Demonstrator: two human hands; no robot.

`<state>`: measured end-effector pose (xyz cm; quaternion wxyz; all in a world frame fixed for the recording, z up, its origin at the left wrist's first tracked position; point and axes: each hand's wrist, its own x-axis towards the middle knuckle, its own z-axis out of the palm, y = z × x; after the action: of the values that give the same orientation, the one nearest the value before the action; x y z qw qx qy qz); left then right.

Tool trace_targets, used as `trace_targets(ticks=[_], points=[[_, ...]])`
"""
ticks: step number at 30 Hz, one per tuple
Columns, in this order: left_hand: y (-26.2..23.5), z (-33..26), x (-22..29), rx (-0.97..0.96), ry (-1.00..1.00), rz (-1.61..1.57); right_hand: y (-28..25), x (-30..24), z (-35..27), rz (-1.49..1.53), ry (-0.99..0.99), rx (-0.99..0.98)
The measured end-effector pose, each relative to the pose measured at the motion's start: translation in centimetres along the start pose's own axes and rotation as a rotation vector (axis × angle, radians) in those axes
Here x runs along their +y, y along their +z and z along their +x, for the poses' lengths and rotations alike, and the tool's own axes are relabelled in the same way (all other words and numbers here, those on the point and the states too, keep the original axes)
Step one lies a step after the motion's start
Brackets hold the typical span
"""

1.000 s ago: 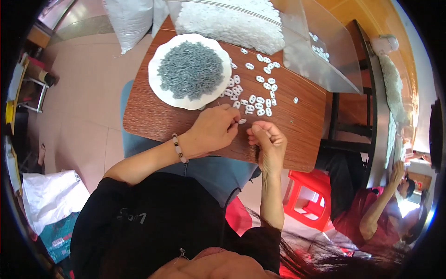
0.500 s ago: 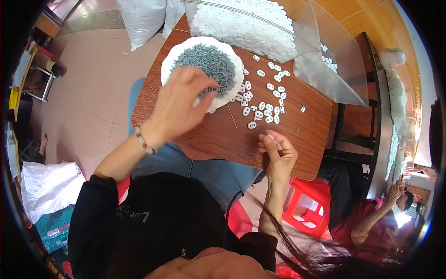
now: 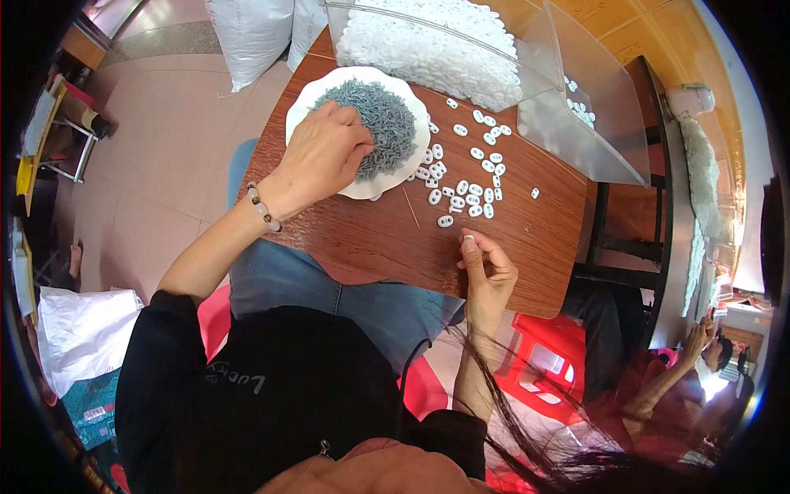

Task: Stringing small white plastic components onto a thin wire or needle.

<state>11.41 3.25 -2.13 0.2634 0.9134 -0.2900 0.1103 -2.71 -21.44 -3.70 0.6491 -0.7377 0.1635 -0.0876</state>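
Note:
My left hand (image 3: 319, 156), a beaded bracelet on its wrist, reaches over a white scalloped dish (image 3: 419, 107) heaped with small grey screw-like pieces (image 3: 390, 128). Its fingers are closed and bent down at the heap; whatever they grip is hidden. My right hand (image 3: 492, 278) is over the table's near edge, thumb and forefinger pressed together. Something whitish shows at those fingertips, too small to tell from a nail. Between the hands and beyond lie many small white oval pieces with two dark holes each (image 3: 475, 200). A thin wooden stick (image 3: 411, 207) lies right of the dish.
A clear-walled bin (image 3: 428, 53) heaped with white pieces stands at the table's far side, with a clear panel (image 3: 588, 136) to its right. White sacks (image 3: 251, 41) stand beyond the table. A red stool (image 3: 539, 370) and another person (image 3: 658, 403) are at the right.
My left hand has come down onto the grey heap, and its fingers have closed from a wider spread. My right hand has shifted slightly left, still pinched. The white pieces lie as before.

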Motion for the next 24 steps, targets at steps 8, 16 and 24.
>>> trace_targets(ticks=[8,16,24], points=[[-0.4,0.2,0.1,0.084,-0.047,-0.13,0.8,-0.8,0.2,0.01,0.014,-0.03],[-2.2,0.3,0.6,0.087,-0.002,-0.148,2.2,-1.6,1.2,0.082,0.002,-0.126],[-1.8,-0.9,2.5,0.267,0.178,-0.123,6.5,-4.8,3.7,0.005,-0.029,-0.253]])
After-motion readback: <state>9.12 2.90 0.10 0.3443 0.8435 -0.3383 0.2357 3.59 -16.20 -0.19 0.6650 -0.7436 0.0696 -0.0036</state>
